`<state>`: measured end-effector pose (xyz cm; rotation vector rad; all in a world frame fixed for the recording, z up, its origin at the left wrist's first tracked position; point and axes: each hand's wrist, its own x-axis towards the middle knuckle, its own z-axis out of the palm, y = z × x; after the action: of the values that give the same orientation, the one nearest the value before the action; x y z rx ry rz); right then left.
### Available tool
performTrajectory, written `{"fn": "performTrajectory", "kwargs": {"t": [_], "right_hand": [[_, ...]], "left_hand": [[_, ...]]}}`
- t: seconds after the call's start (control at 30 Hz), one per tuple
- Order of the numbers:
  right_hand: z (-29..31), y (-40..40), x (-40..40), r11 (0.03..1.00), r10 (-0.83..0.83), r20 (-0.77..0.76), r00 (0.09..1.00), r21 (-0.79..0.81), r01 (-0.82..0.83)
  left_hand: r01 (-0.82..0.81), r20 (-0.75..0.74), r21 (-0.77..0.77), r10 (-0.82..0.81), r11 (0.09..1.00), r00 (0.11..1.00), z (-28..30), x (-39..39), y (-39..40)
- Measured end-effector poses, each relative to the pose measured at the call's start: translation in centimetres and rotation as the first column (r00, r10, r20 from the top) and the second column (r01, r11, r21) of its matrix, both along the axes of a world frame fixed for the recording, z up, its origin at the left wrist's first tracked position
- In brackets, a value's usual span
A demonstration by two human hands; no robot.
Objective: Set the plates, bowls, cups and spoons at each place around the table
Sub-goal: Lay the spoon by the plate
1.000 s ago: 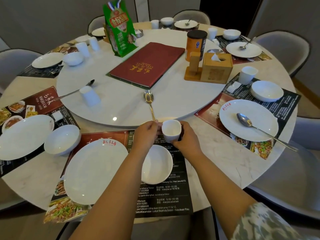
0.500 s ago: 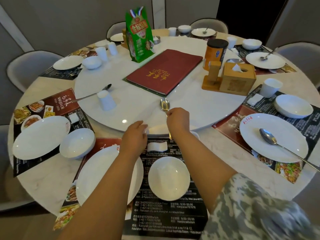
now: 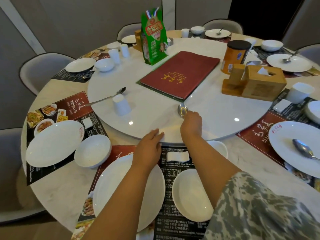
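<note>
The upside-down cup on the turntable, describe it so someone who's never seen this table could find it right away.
Start from the big white turntable in the middle of the round table, and look at its left part, near the edge. The upside-down cup stands there alone, mouth down, beside a long spoon whose handle reaches over the edge. The cups at the place settings on the right stand mouth up.
</note>
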<state>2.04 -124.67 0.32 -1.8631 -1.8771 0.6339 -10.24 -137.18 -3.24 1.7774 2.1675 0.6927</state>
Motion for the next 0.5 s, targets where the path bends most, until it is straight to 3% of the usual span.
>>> {"fn": "performTrajectory", "kwargs": {"t": [0.13, 0.23, 0.37, 0.5], "right_hand": [[0.8, -0.8, -0.2, 0.998, -0.054, -0.096, 0.994, -0.042, 0.05], [2.3, -3.4, -0.5, 0.997, -0.075, -0.178, 0.981, -0.029, 0.071], [4.4, -9.3, -1.3, 0.99, -0.132, -0.279, 0.951, 0.0, 0.138], [4.8, -16.9, -1.9, 0.989, -0.134, -0.395, 0.909, 0.006, 0.149]], "left_hand": [[0.046, 0.018, -0.047, -0.045, 0.998, 0.999, 0.5, -0.9, 0.4], [0.089, 0.138, -0.1, -0.074, 0.991, 0.988, 1.7, -1.7, 0.3], [0.134, 0.179, -0.012, -0.13, 0.991, 0.975, 3.6, -3.1, -2.7], [0.139, 0.116, 0.031, -0.141, 0.99, 0.983, 4.4, -5.1, -8.3]]}}
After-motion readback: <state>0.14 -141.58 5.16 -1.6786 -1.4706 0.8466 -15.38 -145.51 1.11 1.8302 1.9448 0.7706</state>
